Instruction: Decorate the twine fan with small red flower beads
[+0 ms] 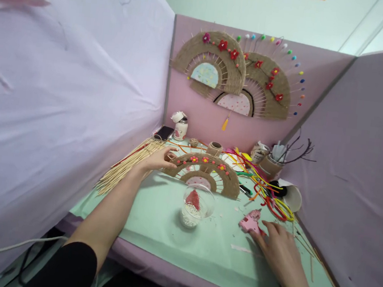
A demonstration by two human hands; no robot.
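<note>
My left hand (159, 160) reaches forward and grips the left end of a half-round twine fan (209, 173) trimmed with red flowers, which lies on the green mat (214, 249). My right hand (278, 249) rests near the mat's right side, its fingers curled on a small pink tool (249, 222). Between the hands stands a clear cup (195, 206) holding white beads and a red piece.
A bundle of thin wooden sticks (128, 164) lies at the left. Coloured pipe cleaners (263, 184), twine spools, jars and a white cup crowd the back right. Two finished fans (234, 72) hang on the pink back panel. Cloth partitions close both sides.
</note>
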